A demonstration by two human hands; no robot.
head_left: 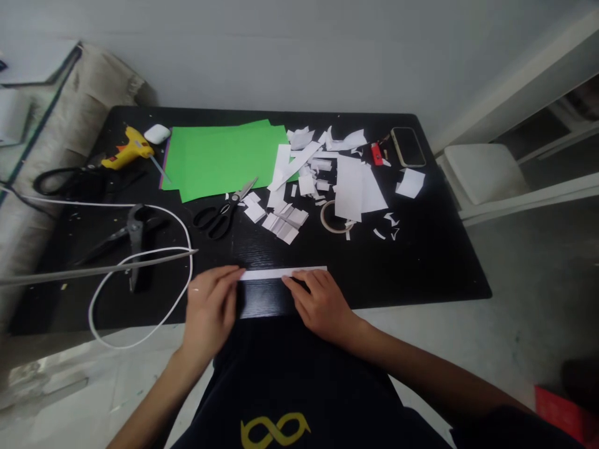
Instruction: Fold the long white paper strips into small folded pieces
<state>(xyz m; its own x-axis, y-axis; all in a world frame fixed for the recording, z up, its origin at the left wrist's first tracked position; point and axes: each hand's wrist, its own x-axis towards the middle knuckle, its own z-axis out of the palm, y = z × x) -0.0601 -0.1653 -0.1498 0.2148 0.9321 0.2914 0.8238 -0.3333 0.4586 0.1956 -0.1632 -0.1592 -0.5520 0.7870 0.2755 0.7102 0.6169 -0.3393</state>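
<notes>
A narrow white paper strip [264, 274] lies flat across the front part of the black table. My left hand [210, 305] pinches its left end between thumb and fingers. Farther along, my right hand [322, 302] has its fingers closed on the strip, with the right end sticking out beyond them. Just past the strip are folded white paper pieces [285, 222] and black-handled scissors [224, 209], whose blades are parted and touch small paper scraps.
Green sheets [224, 159] lie at the back, beside a yellow glue gun [133, 149]. A white cable [187, 231] loops over the left side near dark pliers [135, 237]. Rightward are a tape roll [327, 226], white sheets [350, 187], a red lighter [376, 154] and a phone [408, 147].
</notes>
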